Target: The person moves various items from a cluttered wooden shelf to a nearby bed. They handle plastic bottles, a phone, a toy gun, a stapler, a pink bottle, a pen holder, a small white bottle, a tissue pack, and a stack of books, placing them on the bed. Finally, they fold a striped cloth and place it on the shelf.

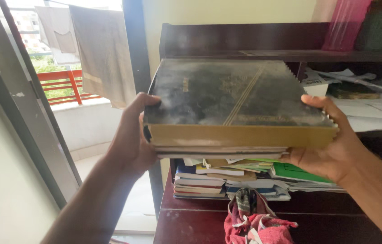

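left hand [130, 135]: bare, no ring or glove seen, lower left of the frame
left forearm: bare, no sleeve, no watch or band
right hand [331, 144]: bare, no ring seen, right of the frame
right forearm: bare, no sleeve in view
arms seen: 2

Both bare forearms reach forward and upward from the lower corners of the view, converging slightly. The left hand [130, 135] is raised with its wrist bent back, palm turned inward, thumb on top and fingers hidden underneath in a clamping grip. The right hand [329, 144] mirrors it, palm cupped upward, thumb pressed over the top, fingers curled below.
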